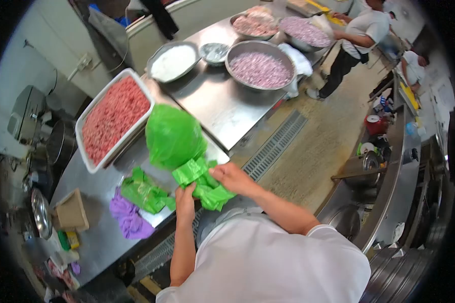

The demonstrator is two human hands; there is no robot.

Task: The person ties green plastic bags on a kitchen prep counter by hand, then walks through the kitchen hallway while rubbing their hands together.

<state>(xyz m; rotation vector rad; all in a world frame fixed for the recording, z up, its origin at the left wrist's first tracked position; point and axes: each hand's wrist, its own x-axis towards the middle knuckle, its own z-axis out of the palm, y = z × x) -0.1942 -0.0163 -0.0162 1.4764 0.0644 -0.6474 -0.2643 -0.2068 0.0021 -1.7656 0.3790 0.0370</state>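
Note:
A filled, bulging green plastic bag (174,136) rests on the metal table, its loose top gathered toward my body. My left hand (185,196) is closed on the gathered top from below, thumb upward. On the other side, my right hand (228,177) has its fingers closed on the same crumpled plastic. What fills the bag cannot be made out. Close to my left hand lie a second, flattened green bag (141,191) and a crumpled purple cloth (128,216). A white tub (81,132) heaped with ground meat (114,118) stands to the left of the filled bag.
Beyond the bag are a bowl of white powder (174,61), a small metal bowl (215,53) and a large bowl of chopped onion (261,68). A cardboard box (72,211) sits at left. A floor drain (273,144) runs right of the table; co-workers (361,35) stand farther off.

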